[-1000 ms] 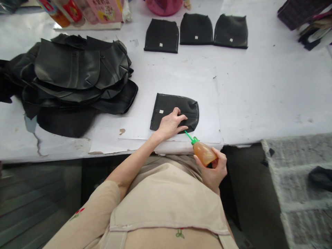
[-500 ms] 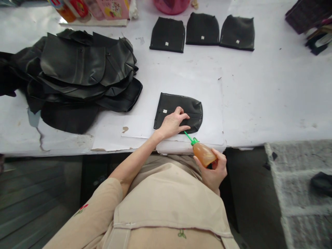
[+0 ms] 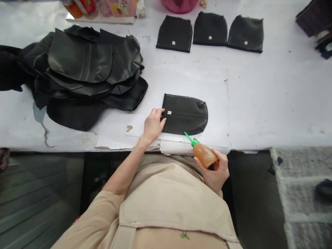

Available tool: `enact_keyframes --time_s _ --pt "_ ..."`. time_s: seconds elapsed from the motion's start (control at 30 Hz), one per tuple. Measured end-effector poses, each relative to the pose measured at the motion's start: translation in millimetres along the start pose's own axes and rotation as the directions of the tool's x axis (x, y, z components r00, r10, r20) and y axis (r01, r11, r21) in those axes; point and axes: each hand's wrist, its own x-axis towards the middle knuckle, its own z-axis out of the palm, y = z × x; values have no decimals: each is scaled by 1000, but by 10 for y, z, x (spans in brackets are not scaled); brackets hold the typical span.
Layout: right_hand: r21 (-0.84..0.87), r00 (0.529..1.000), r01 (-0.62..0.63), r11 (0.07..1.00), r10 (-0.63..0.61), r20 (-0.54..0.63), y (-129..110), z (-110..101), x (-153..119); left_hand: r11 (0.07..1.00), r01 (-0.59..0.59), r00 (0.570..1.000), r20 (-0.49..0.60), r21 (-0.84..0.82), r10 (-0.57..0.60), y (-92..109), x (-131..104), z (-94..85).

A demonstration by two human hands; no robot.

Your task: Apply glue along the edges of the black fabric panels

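Squeeze bottle [image 3: 204, 155], smooth, rounded and translucent amber, sits in your right hand [image 3: 216, 169], fingers wrapped around its lower end; you hold it tilted, likely so its thin green nozzle [image 3: 189, 137] can be aimed. Its tip lies at the near edge of the black panel [image 3: 186, 112]; contact cannot be told. Ahead and left of that grip, your left hand [image 3: 153, 124] has fingers and thumb at the panel's straight edge, perhaps steadying it; whether they pinch or merely rest is unclear. Right of them the panel lies flat, leather-like, seamed along its middle, rounded at the far end from your fingers. White paper [image 3: 218, 103] beneath probably shields the table. Beyond your left hand, leftward, slumps a creased, shiny black pile [image 3: 80, 62]; farthest ahead, three similar panels [image 3: 210, 27] lie in a row.
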Motion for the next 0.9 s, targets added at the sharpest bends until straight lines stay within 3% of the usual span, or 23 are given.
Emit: enact_keyframes --time_s 0.4,0.9 --pt "-5 996 42 999 -42 75 -118 55 67 997 16 1000 -3 -79 -17 -9 -3 1" --pt "4 978 134 991 -133 163 -280 283 117 983 50 999 4 -175 -50 -54 12 17"
